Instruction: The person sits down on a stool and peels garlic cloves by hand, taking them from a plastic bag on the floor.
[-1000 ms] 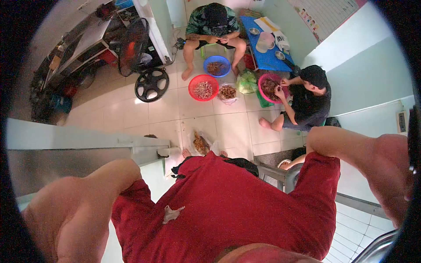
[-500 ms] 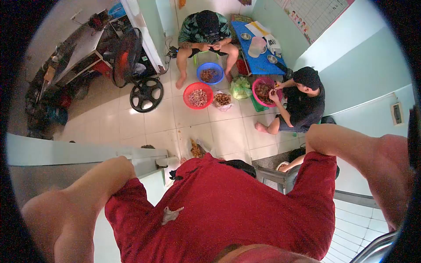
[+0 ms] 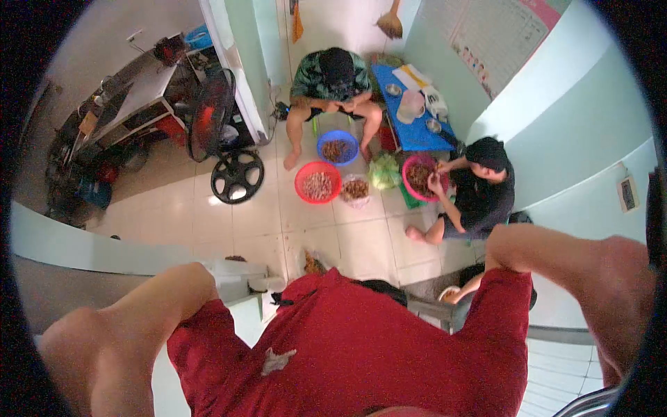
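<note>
Both my arms rise from red short sleeves and bend back toward the camera. My left arm (image 3: 146, 302) fills the lower left and my right arm (image 3: 556, 254) the right side. My fingers lie outside the picture, so what they touch cannot be seen. Between the arms spreads my red shirt (image 3: 375, 333), with a pale patch on its front. Beyond it on the tiled floor are a red basket (image 3: 300, 195) of small pale pieces, a blue basin (image 3: 356, 144) with brown pieces, and an open plastic bag (image 3: 356, 202) of brown pieces.
A person (image 3: 337, 73) sits behind the blue basin; another (image 3: 479, 194) works over a pink basin (image 3: 405, 182). A green bag (image 3: 384, 172) lies between them. A low blue table (image 3: 417, 142) holds bowls. A black fan (image 3: 237, 177) stands left, a broom (image 3: 390, 26) hangs behind.
The camera has tilted upward, so the room sits lower in view and the broom now shows. My arms keep nearly the same pose. Both other people remain seated.
</note>
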Demonstrator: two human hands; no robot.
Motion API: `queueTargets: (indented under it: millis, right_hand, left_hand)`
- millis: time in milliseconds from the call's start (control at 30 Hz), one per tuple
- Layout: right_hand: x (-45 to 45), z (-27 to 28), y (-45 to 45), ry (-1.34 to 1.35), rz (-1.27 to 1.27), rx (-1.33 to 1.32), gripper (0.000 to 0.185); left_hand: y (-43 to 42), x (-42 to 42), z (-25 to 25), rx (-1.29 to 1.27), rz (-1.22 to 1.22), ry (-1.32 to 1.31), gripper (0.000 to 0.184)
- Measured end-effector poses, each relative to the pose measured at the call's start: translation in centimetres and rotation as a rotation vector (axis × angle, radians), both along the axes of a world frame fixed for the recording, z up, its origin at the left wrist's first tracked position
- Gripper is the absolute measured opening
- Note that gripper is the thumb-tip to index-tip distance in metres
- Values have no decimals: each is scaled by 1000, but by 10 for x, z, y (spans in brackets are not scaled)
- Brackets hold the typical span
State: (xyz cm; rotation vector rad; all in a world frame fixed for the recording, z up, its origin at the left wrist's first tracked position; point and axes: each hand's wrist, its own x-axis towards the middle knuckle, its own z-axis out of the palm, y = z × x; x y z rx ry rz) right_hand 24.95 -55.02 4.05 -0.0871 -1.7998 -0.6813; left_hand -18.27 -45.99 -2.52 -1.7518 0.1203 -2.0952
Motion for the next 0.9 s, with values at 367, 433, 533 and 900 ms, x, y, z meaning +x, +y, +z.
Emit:
queueTargets:
  millis: [367, 433, 533, 900]
  right_hand:
    - [7, 6, -15, 63, -17, 60, 11]
    - [8, 5, -18, 74, -14, 81, 11]
    - [9, 0, -21, 104, -17, 124, 12]
    - [0, -19, -6, 288, -127, 189, 16]
  left_hand:
    - [-2, 4, -7, 3, -22, -22, 23]
    - [-1, 7, -11, 5, -17, -33, 23]
    - [2, 13, -11, 23, -36, -36, 23]
    - [19, 43, -16, -42, -93, -96, 24]
